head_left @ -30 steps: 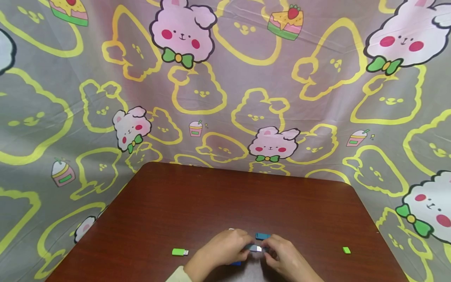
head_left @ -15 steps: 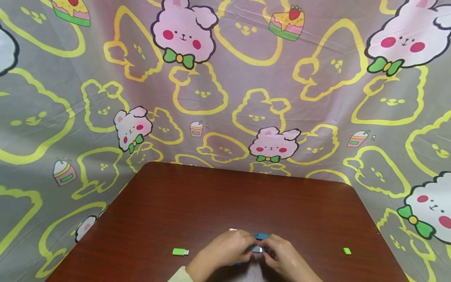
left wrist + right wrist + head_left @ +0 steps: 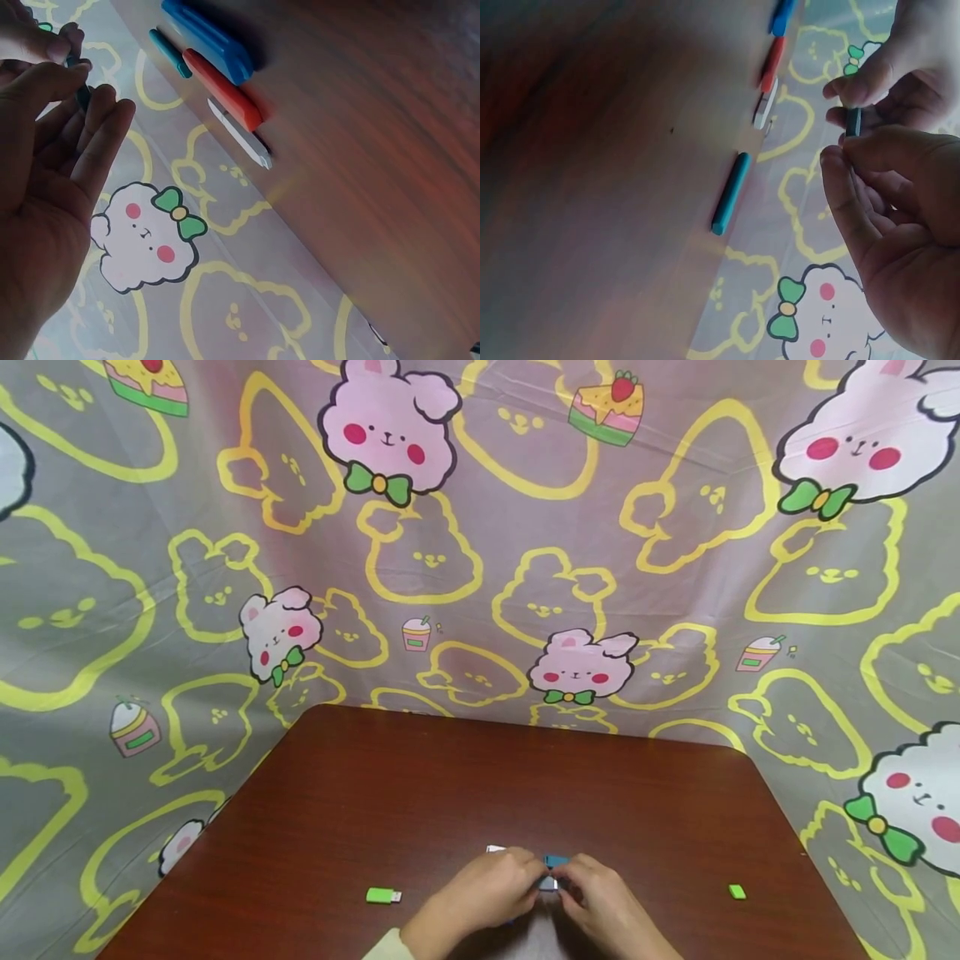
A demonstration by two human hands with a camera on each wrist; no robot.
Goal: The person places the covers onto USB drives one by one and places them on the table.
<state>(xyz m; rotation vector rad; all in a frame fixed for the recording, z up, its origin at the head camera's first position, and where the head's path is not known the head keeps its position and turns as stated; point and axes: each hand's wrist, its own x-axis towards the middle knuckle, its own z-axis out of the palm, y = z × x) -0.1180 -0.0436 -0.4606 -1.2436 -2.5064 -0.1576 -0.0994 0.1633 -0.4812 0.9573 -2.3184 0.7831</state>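
Observation:
My left hand point(image 3: 495, 885) pinches a dark grey-blue USB stick point(image 3: 83, 96) between thumb and fingers. My right hand point(image 3: 611, 902) pinches the other end of the stick, and the fingertips of both hands nearly meet. In the right wrist view only a short dark length of the USB stick point(image 3: 853, 121) shows between the hands. In the head view a teal USB stick point(image 3: 556, 861) lies just behind the fingers. A white piece point(image 3: 496, 849) shows past my left hand.
On the brown table point(image 3: 480, 785) a lime-green USB stick point(image 3: 383, 896) with a bare metal plug lies left, and its small green cap point(image 3: 737, 892) far right. In the left wrist view blue point(image 3: 214, 41), red point(image 3: 223, 88) and white point(image 3: 238, 133) pieces lie in a row. Patterned cloth point(image 3: 480, 527) hangs behind.
My hands have come closer together. The metal plug and the gap that showed between the fingers a second ago are now mostly covered. The green pieces stay in place.

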